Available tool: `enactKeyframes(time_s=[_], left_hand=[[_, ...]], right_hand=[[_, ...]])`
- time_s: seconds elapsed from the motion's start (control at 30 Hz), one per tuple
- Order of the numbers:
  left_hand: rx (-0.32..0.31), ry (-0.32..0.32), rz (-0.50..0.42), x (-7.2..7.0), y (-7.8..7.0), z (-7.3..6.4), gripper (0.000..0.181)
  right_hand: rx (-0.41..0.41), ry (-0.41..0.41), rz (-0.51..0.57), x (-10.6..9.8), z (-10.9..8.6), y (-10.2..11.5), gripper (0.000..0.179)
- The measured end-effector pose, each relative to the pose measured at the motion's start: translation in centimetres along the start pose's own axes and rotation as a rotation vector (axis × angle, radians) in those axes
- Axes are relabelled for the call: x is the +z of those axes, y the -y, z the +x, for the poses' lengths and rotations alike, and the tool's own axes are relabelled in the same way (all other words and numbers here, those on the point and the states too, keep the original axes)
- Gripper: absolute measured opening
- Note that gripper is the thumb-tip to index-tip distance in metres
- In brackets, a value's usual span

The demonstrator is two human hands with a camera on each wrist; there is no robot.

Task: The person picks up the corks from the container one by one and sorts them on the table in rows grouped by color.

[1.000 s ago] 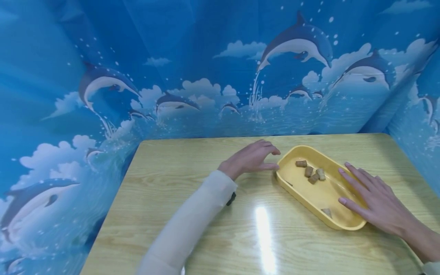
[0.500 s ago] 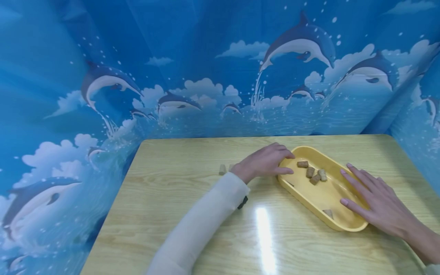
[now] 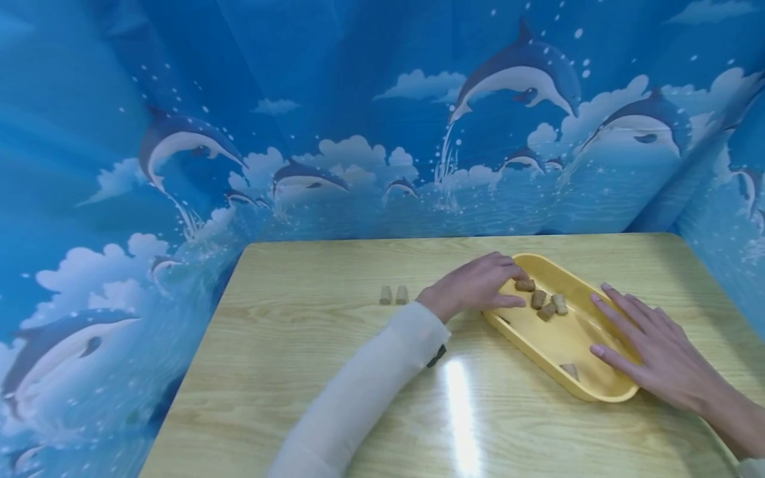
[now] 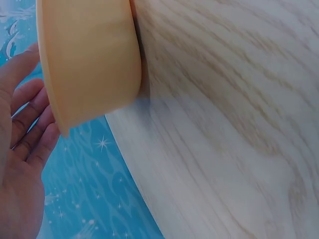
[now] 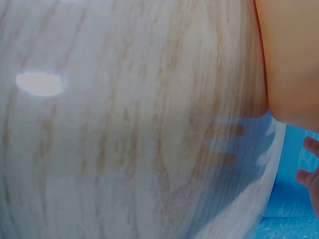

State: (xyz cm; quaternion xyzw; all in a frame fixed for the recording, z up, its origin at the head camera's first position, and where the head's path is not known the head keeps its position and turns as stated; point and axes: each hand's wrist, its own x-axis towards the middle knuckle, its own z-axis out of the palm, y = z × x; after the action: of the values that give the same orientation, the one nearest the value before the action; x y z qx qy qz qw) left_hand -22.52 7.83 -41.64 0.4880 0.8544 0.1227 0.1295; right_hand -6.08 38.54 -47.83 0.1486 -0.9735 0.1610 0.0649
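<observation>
A yellow oblong tray [image 3: 558,338] lies slantwise on the table with several small brown cork-like pieces [image 3: 546,311] in it. My left hand [image 3: 478,282] reaches over its far left end, thumb and fingers apart. Those fingertips are close to one brown piece [image 3: 526,285]; contact cannot be made out. In the left wrist view the fingers pass behind the rim of the tray [image 4: 89,59], so their tips are hidden. Over the tray's right side, my right hand [image 3: 663,352] rests with its fingers spread. Only two fingertips of that hand [image 5: 311,172] show clearly in the right wrist view.
Two pale cork-like pieces [image 3: 386,295] stand side by side on the wooden table [image 3: 299,358], left of my left hand. A blue curtain with dolphins [image 3: 358,119] hangs behind and around the table. A bright light reflection lies on the tabletop before the tray.
My left hand has moved right, from the tray's left edge to over its inside. The two pale pieces on the table have come into sight behind it. The right hand stays put.
</observation>
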Motion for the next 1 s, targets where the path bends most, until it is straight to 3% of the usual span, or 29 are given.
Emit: enactKeyframes(time_s=[0.4,1.0], left_hand=[[0.015,0.007,-0.015,0.8,-0.6,1.4,0.053],[0.028,0.04,0.041,2.0,-1.7,3.2,0.052]], right_hand=[[-0.011,-0.007,-0.008,0.0,0.1,-0.1,0.092],[-0.019,-0.002,-0.022,0.0,0.1,-0.1,0.091]])
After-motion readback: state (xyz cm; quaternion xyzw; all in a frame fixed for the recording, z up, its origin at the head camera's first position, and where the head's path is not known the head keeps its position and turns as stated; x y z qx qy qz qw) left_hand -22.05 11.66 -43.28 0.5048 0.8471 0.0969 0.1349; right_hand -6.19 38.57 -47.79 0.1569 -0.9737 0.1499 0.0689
